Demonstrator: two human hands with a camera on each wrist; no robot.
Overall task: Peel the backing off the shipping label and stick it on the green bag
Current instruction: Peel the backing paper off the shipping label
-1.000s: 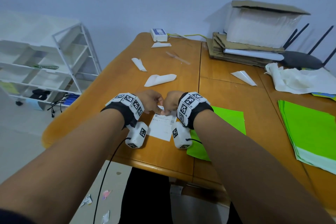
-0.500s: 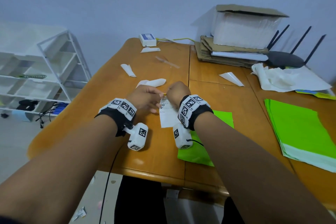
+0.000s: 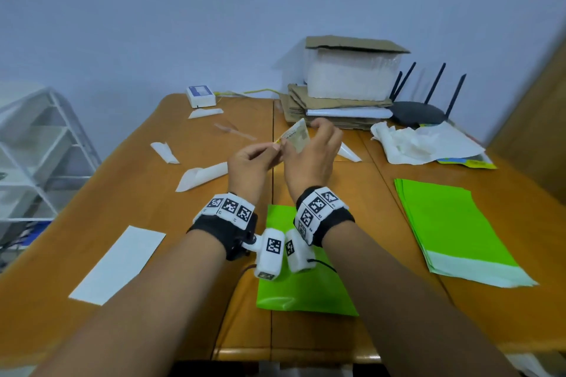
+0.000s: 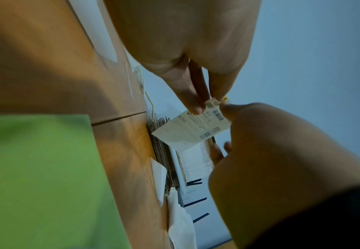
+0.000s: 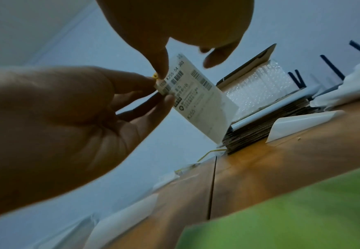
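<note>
The shipping label (image 3: 296, 137) is a white slip with barcodes, held up in the air above the table. Both hands pinch its near corner, where a small yellow edge shows. My left hand (image 3: 274, 147) grips that corner between thumb and fingers, seen close in the left wrist view (image 4: 208, 102). My right hand (image 3: 288, 141) pinches the same corner from the other side (image 5: 162, 74); its other fingers curl behind the label. The label (image 5: 202, 101) hangs tilted, print facing the wrist cameras. One green bag (image 3: 303, 288) lies flat on the table under my wrists.
A white paper sheet (image 3: 118, 263) lies at the near left. Curled white backing strips (image 3: 202, 176) are scattered further back. A stack of green bags (image 3: 453, 229) sits at the right. Cardboard, a foam box (image 3: 352, 76), a router (image 3: 419, 113) and crumpled paper (image 3: 425, 144) line the back edge.
Both hands have risen from the table with the label and moved away from me over the green bag. The white sheet now lies alone at the near left.
</note>
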